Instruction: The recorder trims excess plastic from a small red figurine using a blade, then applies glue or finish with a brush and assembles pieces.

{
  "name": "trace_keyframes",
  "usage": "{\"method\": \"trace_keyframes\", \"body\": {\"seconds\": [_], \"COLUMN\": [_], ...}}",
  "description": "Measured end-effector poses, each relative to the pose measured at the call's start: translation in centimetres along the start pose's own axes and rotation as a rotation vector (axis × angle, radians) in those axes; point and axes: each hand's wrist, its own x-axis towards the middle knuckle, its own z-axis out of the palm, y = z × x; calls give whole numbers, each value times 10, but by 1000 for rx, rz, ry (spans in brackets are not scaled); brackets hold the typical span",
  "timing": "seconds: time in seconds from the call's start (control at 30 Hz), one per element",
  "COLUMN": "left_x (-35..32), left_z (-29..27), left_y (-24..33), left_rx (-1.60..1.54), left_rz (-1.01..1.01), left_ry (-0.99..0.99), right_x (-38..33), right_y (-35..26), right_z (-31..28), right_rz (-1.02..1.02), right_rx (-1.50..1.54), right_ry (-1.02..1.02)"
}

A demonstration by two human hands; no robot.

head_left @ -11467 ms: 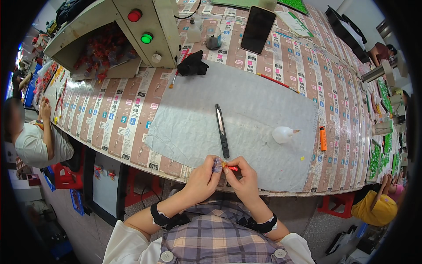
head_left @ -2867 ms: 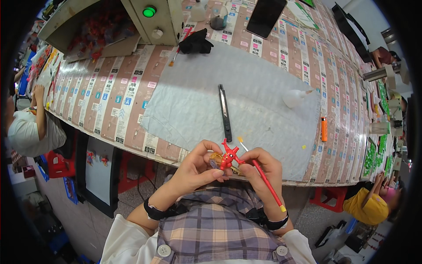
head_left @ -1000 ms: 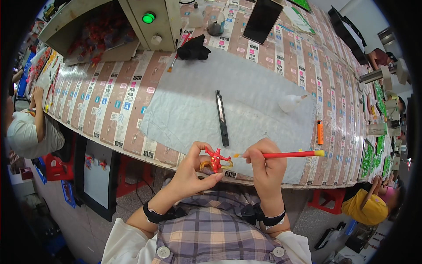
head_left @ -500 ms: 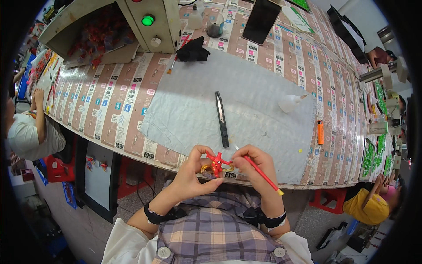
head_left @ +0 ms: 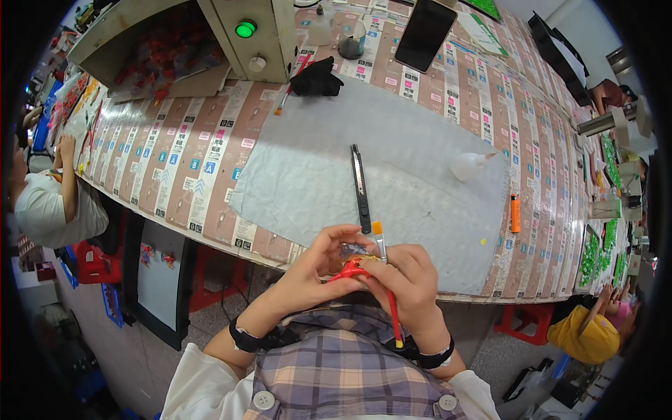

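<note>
Above table edge, red figure between left hand, right hand.

Table: long table covered in printed labels.
Mat: grey sheet.
On mat: black utility knife, white squeeze bottle.
Beside mat: orange lighter, black phone.

Utility knife, orange lighter, phone, green button.

red figure, red-handled brush with orange bristles, black knife, grey mat, orange lighter, green button
</note>
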Motion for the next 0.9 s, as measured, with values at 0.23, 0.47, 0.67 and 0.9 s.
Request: {"method": "trace_keyframes", "body": {"seconds": [0.23,0.47,0.67,0.9], "left_x": [-3,-1,-1,2], "left_z": [-2,2,2,5], "left_y": [-1,2,5,5], "left_rx": [432,560,625,589], "left_rz": [282,356,378,394], "left_ry": [50,92,96,43], "right_x": [-8,-5,-13,-10], "right_y": [-1,-1,-5,0], "right_z": [-26,-28,-27,-7], "right_rz": [290,188,459,566], "right_rx": [303,364,525,468], "right_ry": [78,95,138,10]}}
